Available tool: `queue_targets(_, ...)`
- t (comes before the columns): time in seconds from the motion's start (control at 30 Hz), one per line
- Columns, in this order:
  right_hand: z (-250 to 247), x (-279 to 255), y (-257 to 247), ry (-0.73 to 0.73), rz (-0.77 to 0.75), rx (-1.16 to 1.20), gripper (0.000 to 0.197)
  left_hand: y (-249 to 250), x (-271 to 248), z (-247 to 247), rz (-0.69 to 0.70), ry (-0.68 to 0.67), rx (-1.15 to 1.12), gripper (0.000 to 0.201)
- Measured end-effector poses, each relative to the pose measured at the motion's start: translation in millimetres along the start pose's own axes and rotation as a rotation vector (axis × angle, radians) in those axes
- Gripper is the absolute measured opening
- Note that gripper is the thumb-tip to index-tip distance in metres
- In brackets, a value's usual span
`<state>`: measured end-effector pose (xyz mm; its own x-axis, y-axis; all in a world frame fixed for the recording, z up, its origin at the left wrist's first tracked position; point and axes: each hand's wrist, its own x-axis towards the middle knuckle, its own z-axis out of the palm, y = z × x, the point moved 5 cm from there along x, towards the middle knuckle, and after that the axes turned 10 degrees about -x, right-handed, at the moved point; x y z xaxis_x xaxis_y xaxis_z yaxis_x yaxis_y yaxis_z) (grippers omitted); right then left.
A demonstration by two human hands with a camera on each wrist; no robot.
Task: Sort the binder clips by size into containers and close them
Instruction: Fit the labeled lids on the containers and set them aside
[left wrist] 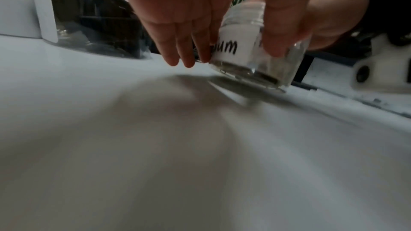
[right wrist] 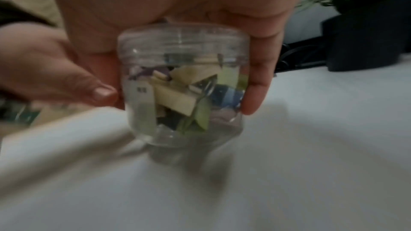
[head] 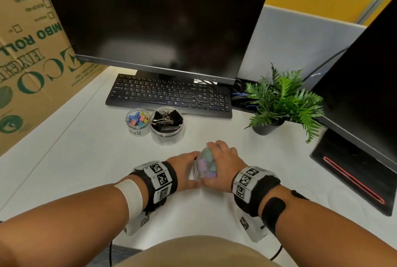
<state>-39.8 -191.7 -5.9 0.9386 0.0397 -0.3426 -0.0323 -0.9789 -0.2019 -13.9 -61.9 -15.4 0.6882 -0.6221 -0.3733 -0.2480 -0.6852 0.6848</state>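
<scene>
A clear jar [head: 205, 164] of pastel binder clips, with a label ending "ium" [left wrist: 231, 48], is held between both hands just above the white desk [head: 86, 159], tilted. My left hand [head: 192, 170] grips its side, thumb [left wrist: 280, 32] on one flank and fingers [left wrist: 184, 48] on the other. My right hand [head: 221, 155] curls over the clear lid [right wrist: 183, 41], its fingers [right wrist: 258, 85] reaching down the wall. Behind stand a small open jar [head: 137, 121] of colourful small clips and a wider open jar [head: 167, 126] of large black clips.
A black keyboard [head: 169, 94] lies under the monitor [head: 150, 15] behind the jars. A potted fern [head: 279, 103] and a second monitor's base [head: 354, 172] stand on the right, a cardboard box [head: 28, 68] on the left. Faint clear round shapes [head: 343, 199] lie near my right wrist.
</scene>
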Motion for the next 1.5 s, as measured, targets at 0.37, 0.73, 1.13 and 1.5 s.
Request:
queue_targets(0.37, -73.0, -52.9, 4.4, 0.419, -0.282, 0.569, 0.091, 23.9, -5.7, -23.3, -0.180, 0.065, -1.073, 0.063)
queue_targets(0.73, -106.1, -60.1, -22.4, 0.605, -0.620, 0.163, 0.084, 66.0, -27.3, -47.9, -0.186, -0.341, -1.318, 0.072)
queue_targets(1.13, -120.2, -66.5, -27.2, 0.646, -0.609, 0.234, 0.078, 82.7, -34.9, -56.1, -0.136, -0.340, -1.273, 0.075)
queue_targets(1.5, -120.3, -59.9, -33.3, 0.304, -0.232, 0.694, 0.065, 86.1, -45.9, -65.6, 0.252, 0.063, -1.178, 0.061)
